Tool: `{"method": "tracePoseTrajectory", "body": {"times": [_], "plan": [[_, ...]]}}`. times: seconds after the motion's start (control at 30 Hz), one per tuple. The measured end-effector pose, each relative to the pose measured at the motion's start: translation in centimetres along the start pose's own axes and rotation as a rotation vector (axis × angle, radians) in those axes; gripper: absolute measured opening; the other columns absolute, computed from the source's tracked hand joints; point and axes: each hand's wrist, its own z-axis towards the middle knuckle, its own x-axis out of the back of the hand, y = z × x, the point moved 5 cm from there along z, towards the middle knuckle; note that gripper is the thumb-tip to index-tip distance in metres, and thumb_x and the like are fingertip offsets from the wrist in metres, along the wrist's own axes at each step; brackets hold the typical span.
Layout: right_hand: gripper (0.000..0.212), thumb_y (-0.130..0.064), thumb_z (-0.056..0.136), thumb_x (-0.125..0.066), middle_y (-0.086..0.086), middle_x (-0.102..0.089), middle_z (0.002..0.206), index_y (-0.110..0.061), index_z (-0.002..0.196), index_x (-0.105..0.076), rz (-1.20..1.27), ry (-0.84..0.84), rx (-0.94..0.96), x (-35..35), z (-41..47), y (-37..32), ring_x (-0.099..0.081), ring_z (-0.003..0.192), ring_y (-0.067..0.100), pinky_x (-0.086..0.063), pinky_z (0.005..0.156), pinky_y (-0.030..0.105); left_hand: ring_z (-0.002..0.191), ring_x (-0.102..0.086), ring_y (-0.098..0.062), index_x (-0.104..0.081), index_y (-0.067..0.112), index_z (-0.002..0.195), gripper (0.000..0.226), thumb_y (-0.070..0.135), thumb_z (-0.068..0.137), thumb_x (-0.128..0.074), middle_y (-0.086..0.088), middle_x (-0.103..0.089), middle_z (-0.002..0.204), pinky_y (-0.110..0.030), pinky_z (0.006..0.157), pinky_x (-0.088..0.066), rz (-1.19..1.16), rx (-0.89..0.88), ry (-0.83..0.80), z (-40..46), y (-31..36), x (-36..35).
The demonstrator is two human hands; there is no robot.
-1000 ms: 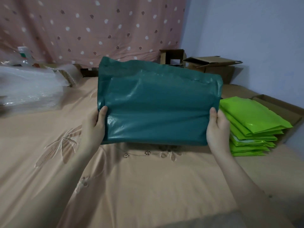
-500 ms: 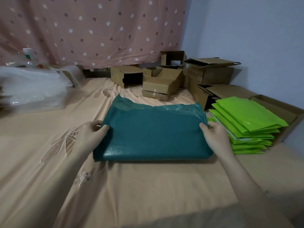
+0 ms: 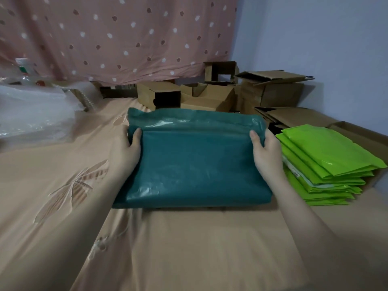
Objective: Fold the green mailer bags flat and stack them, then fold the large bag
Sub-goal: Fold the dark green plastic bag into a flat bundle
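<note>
two bare hands grip a dark teal mailer bag (image 3: 195, 164) that lies on a peach bedsheet (image 3: 189, 248) in the middle of the view. the left hand (image 3: 126, 150) holds the bag's left edge near the far end, thumb laid on top of the plastic and the other fingers curled under the side, out of sight. the right hand (image 3: 265, 153) mirrors it on the right edge, thumb on top, fingers wrapped round the side. between the two thumbs a crease runs across the bag, and the far strip beyond that crease stands up a little, rumpled along its top edge. the near edge of the bag rests flat on the sheet.

just to the right of the right hand sits a stack of lime green mailer bags (image 3: 327, 162), folded flat and fanned slightly (its left edge nearly meets the teal bag, though whether they touch cannot be told). brown cardboard boxes (image 3: 210, 95) crowd the far side of the bed below a pink dotted curtain (image 3: 117, 36). clear plastic wrap (image 3: 35, 114) is heaped at the far left. an embroidered leaf pattern (image 3: 71, 190) marks the sheet beside the left forearm.
</note>
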Motion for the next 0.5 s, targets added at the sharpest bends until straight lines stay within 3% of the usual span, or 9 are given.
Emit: {"method": "tracePoseTrajectory", "body": {"times": [0.07, 0.2, 0.33, 0.43, 0.5], "plan": [[0.027, -0.022, 0.097, -0.047, 0.005, -0.063, 0.108, -0.005, 0.115, -0.057, -0.104, -0.019, 0.002, -1.1, 0.5, 0.9, -0.056, 0.1, 0.02, -0.042, 0.086, 0.03, 0.086, -0.051, -0.024, -0.048, 0.006, 0.108, 0.029, 0.032, 0.098, -0.04, -0.006, -0.055, 0.094, -0.035, 0.074, -0.037, 0.048, 0.053, -0.026, 0.2, -1.0, -0.9], [0.022, -0.017, 0.098, -0.045, 0.005, -0.058, 0.097, -0.002, 0.108, -0.057, -0.104, -0.101, -0.107, -2.9, 0.5, 3.1, -0.052, 0.091, 0.019, -0.03, 0.067, 0.022, 0.083, -0.053, -0.024, -0.056, 0.013, 0.098, 0.023, 0.034, 0.094, -0.048, -0.003, -0.058, 0.09, -0.033, 0.071, -0.037, 0.161, 0.131, -0.098, 0.8, -2.8, -2.0], [0.021, -0.018, 0.098, -0.044, 0.006, -0.057, 0.09, -0.002, 0.101, -0.057, -0.183, -0.196, -0.178, -3.8, 0.7, 4.6, -0.051, 0.085, 0.02, -0.024, 0.059, 0.028, 0.094, -0.058, -0.027, -0.061, 0.013, 0.111, 0.03, 0.034, 0.091, -0.054, -0.004, -0.061, 0.1, -0.033, 0.079, -0.042, 0.134, 0.226, -0.161, 1.4, -4.7, -2.6], [0.023, -0.017, 0.099, -0.044, 0.004, -0.059, 0.096, -0.004, 0.108, -0.059, -0.112, -0.238, -0.209, -4.1, 1.0, 4.6, -0.053, 0.09, 0.018, -0.029, 0.062, 0.024, 0.089, -0.059, -0.026, -0.06, 0.019, 0.112, 0.028, 0.035, 0.09, -0.055, -0.003, -0.061, 0.097, -0.034, 0.078, -0.045, 0.089, 0.359, -0.189, 1.4, -5.5, -2.9], [0.021, -0.018, 0.099, -0.044, -0.002, -0.061, 0.098, -0.01, 0.109, -0.061, 0.017, -0.243, -0.246, -4.2, 1.0, 4.3, -0.055, 0.091, 0.014, -0.035, 0.067, 0.021, 0.075, -0.059, -0.025, -0.061, 0.016, 0.101, 0.018, 0.029, 0.09, -0.057, -0.007, -0.061, 0.085, -0.035, 0.071, -0.048, -0.122, 0.479, -0.186, 1.1, -5.4, -3.1]]}}
